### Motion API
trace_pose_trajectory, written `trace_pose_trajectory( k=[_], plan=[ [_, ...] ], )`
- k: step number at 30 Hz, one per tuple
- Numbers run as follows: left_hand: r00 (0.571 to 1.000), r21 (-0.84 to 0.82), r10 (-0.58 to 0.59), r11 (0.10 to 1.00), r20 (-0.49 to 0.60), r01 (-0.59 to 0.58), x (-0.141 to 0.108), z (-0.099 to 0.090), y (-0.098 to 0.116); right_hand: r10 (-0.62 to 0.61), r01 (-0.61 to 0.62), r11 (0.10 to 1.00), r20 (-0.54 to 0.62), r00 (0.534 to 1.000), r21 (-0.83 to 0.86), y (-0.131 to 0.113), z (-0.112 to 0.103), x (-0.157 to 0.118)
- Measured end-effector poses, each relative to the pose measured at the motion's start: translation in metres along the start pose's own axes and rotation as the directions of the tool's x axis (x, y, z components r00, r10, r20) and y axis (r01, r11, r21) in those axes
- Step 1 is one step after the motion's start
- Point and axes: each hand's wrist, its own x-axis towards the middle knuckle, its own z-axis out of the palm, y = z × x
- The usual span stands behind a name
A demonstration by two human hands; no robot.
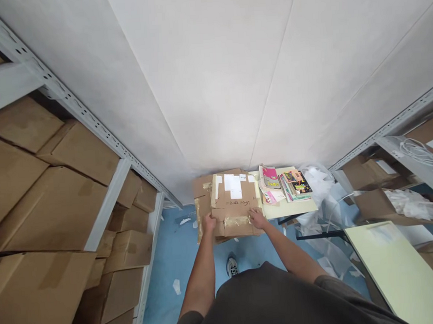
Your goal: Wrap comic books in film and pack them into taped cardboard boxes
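A flattened cardboard box [237,210] lies in front of me, with white paper labels, clear tape and handwritten numbers on its upper face. My left hand [209,223] is closed on its near left edge. Near the front right part of the same piece, my right hand [257,218] grips it, the fingers bent over the top and the thumb side partly hidden. More flattened cardboard [201,202] shows underneath and to the left. Just right of the box, a pink-covered magazine [271,182] and a stack of books [296,182] rest on a pale tabletop [296,208].
On the left stands a metal shelf [107,208] packed with cardboard boxes [50,206]. Another shelf [414,155] with boxes is on the right, beside a pale-green table [399,263]. Plastic wrap [315,185] and paper scraps litter the blue floor [165,287]. A white wall rises ahead.
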Motion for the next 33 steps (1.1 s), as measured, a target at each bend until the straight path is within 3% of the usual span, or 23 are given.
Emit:
trace_pose_trajectory(
  k=[3, 7, 10, 16, 23, 27, 29, 33],
  plan=[
    [1.0, 0.016, -0.01, 1.0, -0.018, 0.011, 0.0, -0.009, 0.001, 0.047, -0.038, 0.996, -0.101, 0.994, 0.084, 0.006, -0.01, -0.005],
    [0.999, -0.078, 0.029, 0.997, 0.016, -0.028, -0.003, -0.013, 0.005, 0.283, -0.19, 0.933, -0.295, 0.913, 0.305, 0.013, -0.016, -0.015],
    [0.994, -0.233, 0.06, 0.972, 0.088, -0.038, -0.007, -0.009, 0.011, 0.388, -0.257, 0.872, -0.269, 0.882, 0.417, 0.015, -0.015, -0.022],
    [0.985, -0.407, -0.008, 0.91, 0.174, 0.08, -0.017, 0.0, 0.022, 0.507, -0.297, 0.695, -0.153, 0.848, 0.655, 0.015, -0.029, -0.032],
    [0.971, -0.424, -0.03, 0.896, 0.237, 0.131, -0.031, -0.006, 0.015, 0.403, -0.254, 0.486, 0.043, 0.914, 0.837, 0.012, -0.063, -0.044],
    [0.967, -0.446, -0.014, 0.885, 0.256, 0.131, -0.038, -0.011, 0.018, 0.324, -0.242, 0.448, 0.096, 0.941, 0.861, 0.01, -0.074, -0.054],
    [0.966, -0.445, -0.012, 0.886, 0.26, 0.131, -0.041, -0.013, 0.022, 0.254, -0.205, 0.457, 0.094, 0.963, 0.866, 0.009, -0.077, -0.058],
    [0.963, -0.469, 0.042, 0.879, 0.267, 0.091, -0.046, -0.017, 0.032, 0.204, -0.04, 0.394, -0.045, 0.978, 0.918, 0.01, -0.087, -0.068]
  ],
)
